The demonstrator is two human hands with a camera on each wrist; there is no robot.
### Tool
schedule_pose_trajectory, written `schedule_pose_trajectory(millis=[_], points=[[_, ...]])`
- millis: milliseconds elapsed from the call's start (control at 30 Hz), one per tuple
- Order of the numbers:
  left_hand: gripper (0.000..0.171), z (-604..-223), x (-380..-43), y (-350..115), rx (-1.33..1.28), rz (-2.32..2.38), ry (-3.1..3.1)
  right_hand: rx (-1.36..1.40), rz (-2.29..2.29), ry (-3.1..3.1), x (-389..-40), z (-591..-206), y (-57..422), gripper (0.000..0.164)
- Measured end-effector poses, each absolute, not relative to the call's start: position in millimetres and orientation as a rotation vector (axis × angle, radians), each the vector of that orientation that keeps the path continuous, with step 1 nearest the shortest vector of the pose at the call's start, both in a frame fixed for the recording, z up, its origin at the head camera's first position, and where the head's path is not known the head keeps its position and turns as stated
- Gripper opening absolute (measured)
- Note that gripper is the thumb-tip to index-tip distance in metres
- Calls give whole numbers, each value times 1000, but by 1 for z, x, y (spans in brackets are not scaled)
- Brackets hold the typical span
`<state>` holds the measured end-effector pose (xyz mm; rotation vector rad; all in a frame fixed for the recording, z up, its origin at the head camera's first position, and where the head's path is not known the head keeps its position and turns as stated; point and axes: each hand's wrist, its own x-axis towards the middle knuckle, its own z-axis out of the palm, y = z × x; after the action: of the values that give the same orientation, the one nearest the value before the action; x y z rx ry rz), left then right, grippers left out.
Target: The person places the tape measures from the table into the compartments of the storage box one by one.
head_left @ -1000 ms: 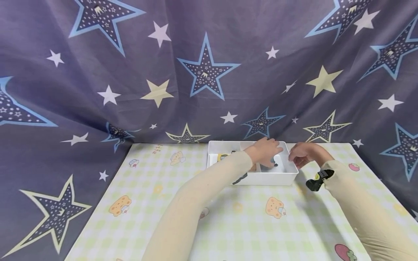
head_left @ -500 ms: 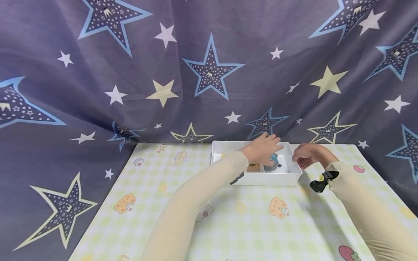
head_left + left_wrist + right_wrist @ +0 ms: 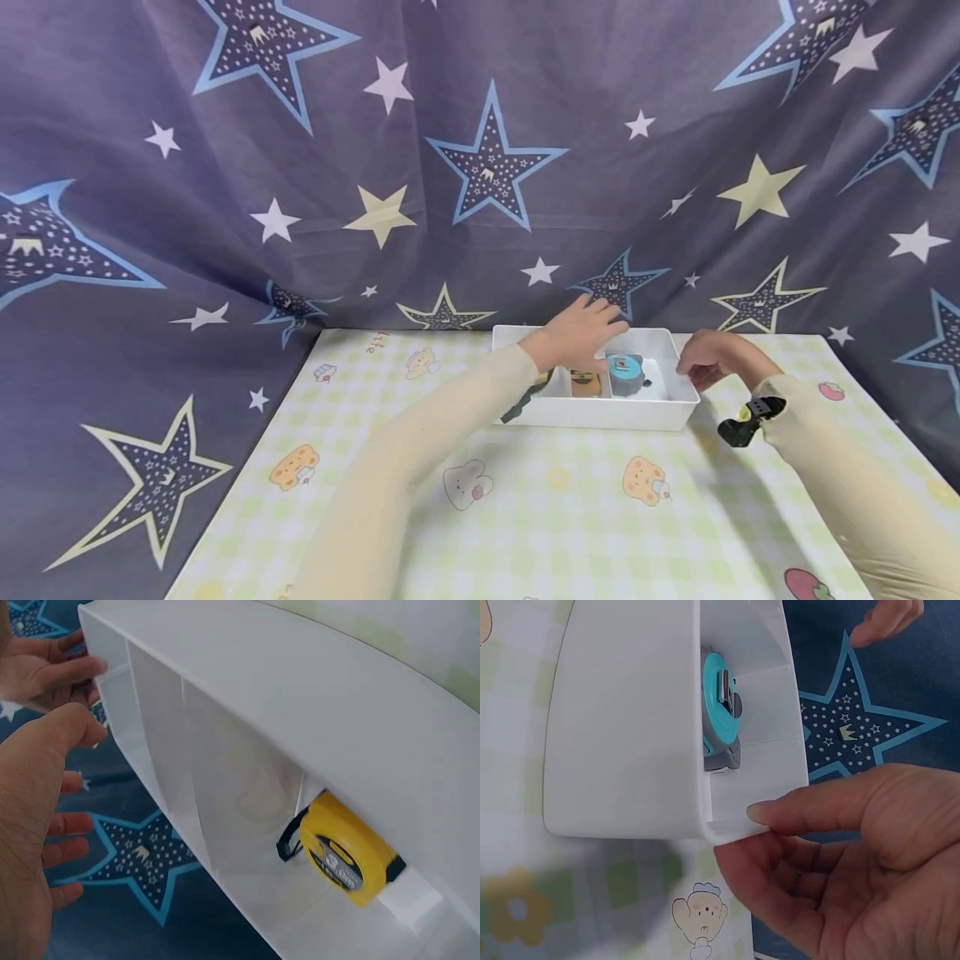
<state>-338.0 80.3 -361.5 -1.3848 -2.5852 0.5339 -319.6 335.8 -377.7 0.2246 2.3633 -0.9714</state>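
A white divided box [image 3: 600, 414] stands at the table's far edge. Above its middle, my left hand [image 3: 576, 335] has its fingers spread, holding nothing. My right hand [image 3: 718, 358] pinches the rim of the box's right end wall between thumb and fingers, plain in the right wrist view. A teal and grey tape measure [image 3: 625, 373] lies in the right compartment. Beside it, in the middle one, is a brown-orange thing [image 3: 586, 383] with dark marks, partly covered by my left hand. The left wrist view shows a yellow tape measure [image 3: 349, 847] with a black strap in another compartment.
A dark blue curtain [image 3: 480, 275] with stars hangs right behind the box. The table has a green checked cloth [image 3: 555, 517] with cartoon prints. Thin white dividers [image 3: 240, 772] split the box inside.
My left hand has drawn away leftward and up from the right compartment, leaving the teal tape measure uncovered there. My right hand stays at the box's end. The head view has shifted slightly.
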Motion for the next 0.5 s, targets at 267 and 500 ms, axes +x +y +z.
schedule_pose_trajectory(millis=[267, 500], points=[[70, -351, -341, 53, -1331, 441, -2598, 150, -907, 2425, -317, -370, 336, 12], [67, -336, -341, 27, -1273, 303, -2616, 65, -910, 2464, -316, -353, 341, 24]])
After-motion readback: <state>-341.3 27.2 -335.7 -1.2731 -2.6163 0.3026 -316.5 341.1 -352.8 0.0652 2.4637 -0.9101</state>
